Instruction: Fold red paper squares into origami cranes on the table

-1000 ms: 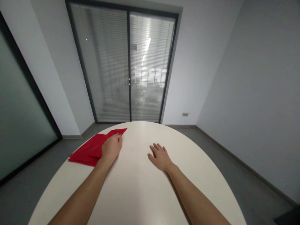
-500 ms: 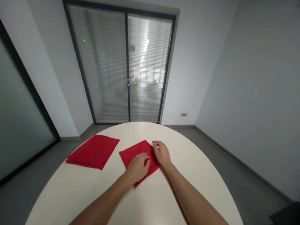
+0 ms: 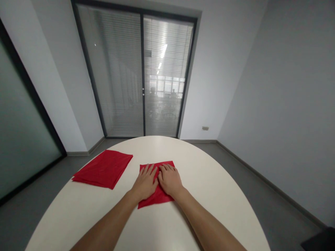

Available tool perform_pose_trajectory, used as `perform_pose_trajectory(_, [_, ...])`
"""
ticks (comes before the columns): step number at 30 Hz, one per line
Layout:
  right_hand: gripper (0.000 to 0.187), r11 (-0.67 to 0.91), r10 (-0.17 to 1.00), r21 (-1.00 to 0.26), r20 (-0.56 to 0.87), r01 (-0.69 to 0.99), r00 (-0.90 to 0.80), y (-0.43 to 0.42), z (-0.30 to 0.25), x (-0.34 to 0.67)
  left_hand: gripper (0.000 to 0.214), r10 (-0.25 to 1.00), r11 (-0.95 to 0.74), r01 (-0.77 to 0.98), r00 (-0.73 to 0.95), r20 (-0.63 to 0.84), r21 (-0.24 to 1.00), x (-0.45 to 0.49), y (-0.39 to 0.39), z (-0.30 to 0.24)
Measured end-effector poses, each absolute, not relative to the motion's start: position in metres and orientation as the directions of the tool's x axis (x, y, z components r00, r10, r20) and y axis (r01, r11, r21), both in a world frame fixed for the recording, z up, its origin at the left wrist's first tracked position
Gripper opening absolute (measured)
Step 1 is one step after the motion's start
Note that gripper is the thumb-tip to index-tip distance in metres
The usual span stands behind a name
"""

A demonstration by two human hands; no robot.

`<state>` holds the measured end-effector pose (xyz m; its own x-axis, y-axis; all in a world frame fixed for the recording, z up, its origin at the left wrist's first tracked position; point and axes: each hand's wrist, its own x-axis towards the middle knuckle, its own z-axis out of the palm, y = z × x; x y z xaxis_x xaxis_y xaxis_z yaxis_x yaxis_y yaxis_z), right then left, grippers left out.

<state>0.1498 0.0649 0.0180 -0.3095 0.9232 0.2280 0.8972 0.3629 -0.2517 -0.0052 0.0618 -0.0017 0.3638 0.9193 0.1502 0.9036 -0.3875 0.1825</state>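
Observation:
A folded red cloth [image 3: 154, 199] lies on the white table in front of me, roughly square to my view. My left hand [image 3: 146, 183] rests flat on its left half with the fingers stretched forward. On the right half lies my right hand [image 3: 170, 178], palm down, its fingers extended and slightly bent near the far edge. The two hands almost meet over the middle and cover much of the cloth. Farther left is a stack of folded red cloths [image 3: 104, 169], which neither hand touches.
The round white table [image 3: 209, 195] curves away on both sides. Beyond it stand a glass door [image 3: 123, 76] with blinds and a pale wall [image 3: 222, 62] with a socket [image 3: 205, 128]. A dark object [image 3: 320, 240] shows at the lower right.
The cloth has turned from a diamond position to lie square to me. Both hands have come to lie flat on it, the right one moving left onto the cloth.

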Motion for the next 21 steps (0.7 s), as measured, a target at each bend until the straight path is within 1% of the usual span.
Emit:
perform_pose_trajectory(3, [0.052, 0.462, 0.887, -0.296, 0.161, 0.836, -0.433, 0.068, 0.016, 0.154, 0.056, 0.892, -0.448, 0.878, 0.428, 0.145, 0.169, -0.007, 0.062, -0.002])
perform_pose_trajectory(5, [0.056, 0.47, 0.881, -0.315, 0.111, 0.825, -0.46, 0.071, 0.012, 0.158, 0.054, 0.902, -0.427, 0.893, 0.408, 0.142, 0.143, -0.011, 0.065, -0.003])
perform_pose_trajectory(7, [0.058, 0.444, 0.893, -0.32, 0.088, 0.837, -0.44, 0.073, 0.009, 0.16, 0.053, 0.933, -0.347, 0.932, 0.331, 0.138, 0.108, -0.016, 0.068, -0.004])
perform_pose_trajectory(9, [0.06, 0.42, 0.905, -0.323, 0.08, 0.848, -0.418, 0.075, 0.007, 0.16, 0.054, 0.969, -0.214, 0.974, 0.202, 0.143, 0.071, -0.019, 0.069, -0.003])
perform_pose_trajectory(11, [0.061, 0.401, 0.914, -0.329, 0.086, 0.855, -0.396, 0.077, 0.007, 0.159, 0.056, 0.979, -0.1, 0.994, 0.091, 0.184, 0.04, -0.017, 0.068, 0.0])
perform_pose_trajectory(12, [0.061, 0.396, 0.917, -0.331, 0.094, 0.857, -0.388, 0.078, 0.007, 0.159, 0.057, 0.973, -0.085, 0.996, 0.076, 0.218, 0.029, -0.014, 0.067, 0.001])
perform_pose_trajectory(13, [0.061, 0.395, 0.918, -0.333, 0.102, 0.856, -0.384, 0.08, 0.007, 0.159, 0.058, 0.962, -0.118, 0.993, 0.11, 0.251, 0.019, -0.011, 0.065, 0.002])
perform_pose_trajectory(14, [0.061, 0.4, 0.916, -0.336, 0.109, 0.853, -0.386, 0.081, 0.007, 0.16, 0.059, 0.941, -0.209, 0.978, 0.196, 0.277, 0.017, -0.006, 0.063, 0.002])
perform_pose_trajectory(15, [0.06, 0.41, 0.911, -0.339, 0.113, 0.847, -0.396, 0.082, 0.007, 0.161, 0.06, 0.917, -0.305, 0.952, 0.285, 0.281, 0.032, -0.001, 0.061, 0.002])
perform_pose_trajectory(16, [0.059, 0.423, 0.905, -0.343, 0.114, 0.839, -0.41, 0.084, 0.006, 0.164, 0.059, 0.901, -0.381, 0.923, 0.355, 0.251, 0.063, 0.004, 0.06, 0.0])
perform_pose_trajectory(18, [0.057, 0.456, 0.887, -0.343, 0.103, 0.821, -0.449, 0.088, 0.005, 0.171, 0.055, 0.91, -0.393, 0.91, 0.365, 0.196, 0.13, 0.011, 0.059, -0.004])
perform_pose_trajectory(20, [0.057, 0.461, 0.883, -0.328, 0.079, 0.825, -0.463, 0.092, 0.004, 0.181, 0.054, 0.921, -0.368, 0.917, 0.338, 0.191, 0.151, 0.013, 0.059, -0.01])
perform_pose_trajectory(21, [0.058, 0.44, 0.894, -0.315, 0.061, 0.841, -0.444, 0.094, 0.004, 0.186, 0.054, 0.925, -0.355, 0.922, 0.323, 0.2, 0.153, 0.014, 0.06, -0.012])
